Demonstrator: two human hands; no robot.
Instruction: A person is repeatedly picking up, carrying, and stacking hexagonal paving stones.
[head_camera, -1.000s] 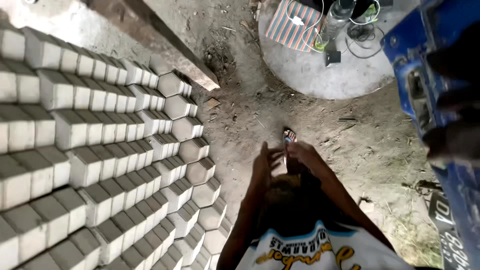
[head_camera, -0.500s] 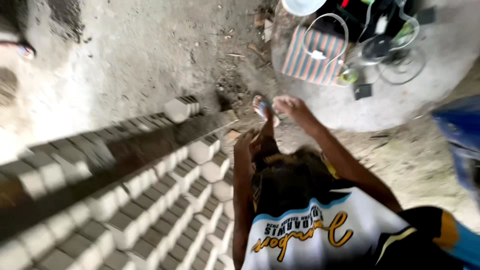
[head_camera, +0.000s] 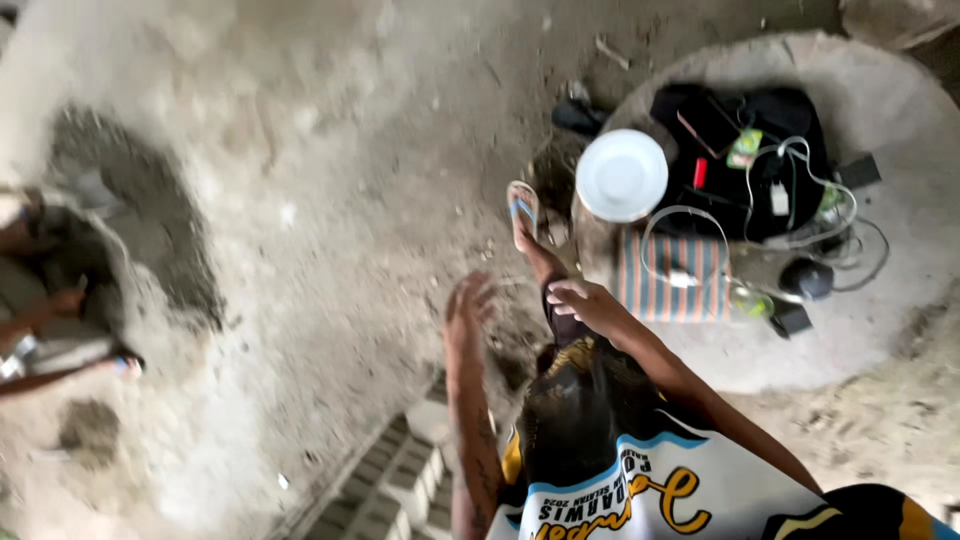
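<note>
In the head view we count two hands of our own, both bare and holding nothing: the left hand (head_camera: 468, 305) hangs just below the centre of the frame with fingers spread loosely, and the right hand (head_camera: 585, 300) sits just beside it to the right, fingers relaxed and slightly curled, the two apart from each other. Nearest to them is one foot in a flip-flop (head_camera: 523, 212) with blue straps, planted on the dirt just above the hands. At the bottom centre a few pale grey concrete blocks (head_camera: 400, 480) lie in a row, smooth-faced and angular, partly hidden by our left forearm. In the upper right a round concrete slab (head_camera: 880, 330) carries a clutter: one white round lid or plate (head_camera: 621, 175), one striped cloth bag (head_camera: 670, 285) in orange and blue, one black bag (head_camera: 740, 150), and a tangle of white cables (head_camera: 810, 190); smaller items there are too blurred to tell. At the left edge we see another person (head_camera: 50, 310) crouched beside a dark heap of wet mortar (head_camera: 130, 220), their details smeared by motion. The ground (head_camera: 330, 150) is rough, sandy, grey-brown earth strewn with small debris.
</note>
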